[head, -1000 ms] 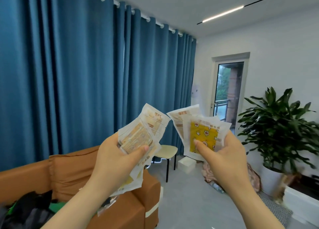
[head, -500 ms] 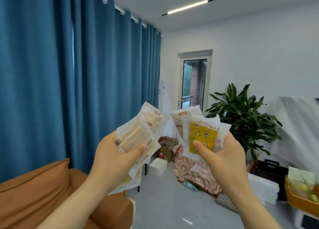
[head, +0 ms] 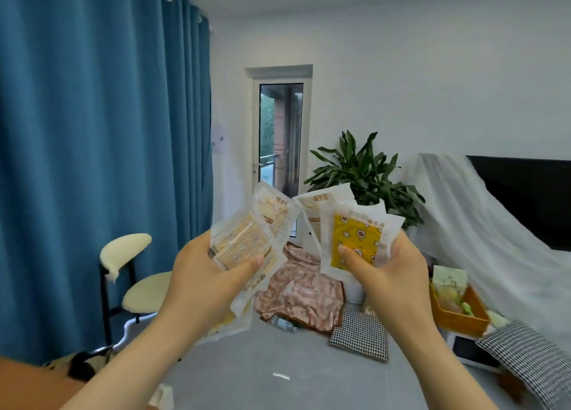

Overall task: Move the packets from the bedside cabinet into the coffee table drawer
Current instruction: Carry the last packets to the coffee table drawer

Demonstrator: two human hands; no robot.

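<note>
Packets in two fans, both off the cabinet, held up mid-air. L fan [head: 244, 245] runs toward 1 o'clock from L grip [head: 204, 281], thumb clamped across its face. R fan [head: 355, 242] leans toward 11 from R grip [head: 398, 283], thumb pinching it. Fan tops nearly meet. Drawer not in view, so can't say which hand's nearer. Plant [head: 364, 168] behind at 12.

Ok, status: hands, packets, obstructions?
Left hand grips white plastic packets, fanned. Right hand grips more, yellow star-print packet in front. Drawer not in view; pink patterned cloth on floor ahead.
</note>
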